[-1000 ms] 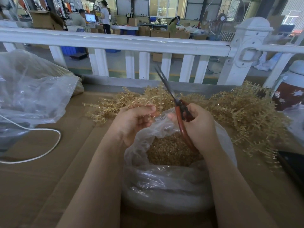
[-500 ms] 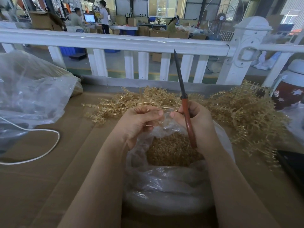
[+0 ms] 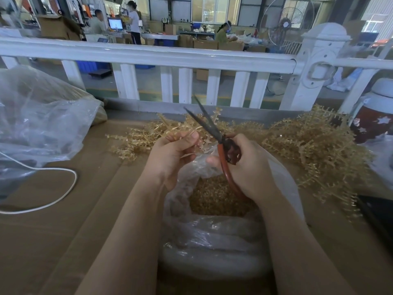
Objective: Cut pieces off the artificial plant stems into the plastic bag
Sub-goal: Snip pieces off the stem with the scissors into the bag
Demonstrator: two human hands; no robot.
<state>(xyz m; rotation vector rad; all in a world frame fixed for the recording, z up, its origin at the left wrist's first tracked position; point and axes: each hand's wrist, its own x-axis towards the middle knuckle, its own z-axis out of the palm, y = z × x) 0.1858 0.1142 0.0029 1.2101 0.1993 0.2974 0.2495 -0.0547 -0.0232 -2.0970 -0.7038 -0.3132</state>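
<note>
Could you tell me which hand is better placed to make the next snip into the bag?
The right hand: it grips the red-handled scissors, blades parted, above the open plastic bag. The left hand pinches a gold stem beside the blades and can only feed it.

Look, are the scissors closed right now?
No, the scissors in the right hand have their two blades spread apart in a V above the stem.

Golden plant stems (image 3: 314, 145) heaped behind open clear plastic bag (image 3: 212, 237) holding cut pieces (image 3: 217, 201)
</note>
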